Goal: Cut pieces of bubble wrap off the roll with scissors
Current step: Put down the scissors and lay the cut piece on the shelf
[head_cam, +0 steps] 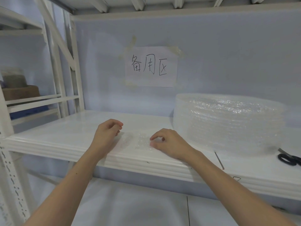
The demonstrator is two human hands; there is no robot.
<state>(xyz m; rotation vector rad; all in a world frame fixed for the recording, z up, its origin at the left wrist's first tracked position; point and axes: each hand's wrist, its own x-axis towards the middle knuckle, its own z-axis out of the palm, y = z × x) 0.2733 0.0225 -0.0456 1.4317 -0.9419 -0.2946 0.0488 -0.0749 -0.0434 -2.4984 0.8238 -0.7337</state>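
A big roll of clear bubble wrap (228,123) lies flat on the right part of the white shelf (65,137). A small cut piece of bubble wrap (138,141) lies flat near the shelf's front edge. My left hand (106,134) rests at the piece's left end with fingers curled. My right hand (167,144) presses fingertips on the piece's right end. Black-handled scissors (288,158) lie on the shelf at the far right, in front of the roll, away from both hands.
A paper sign with handwritten characters (150,66) is taped to the back wall. A white rack upright (73,66) stands at left, with a cardboard box (21,92) on the neighbouring shelf. A thin dark rod (219,160) lies near the front edge.
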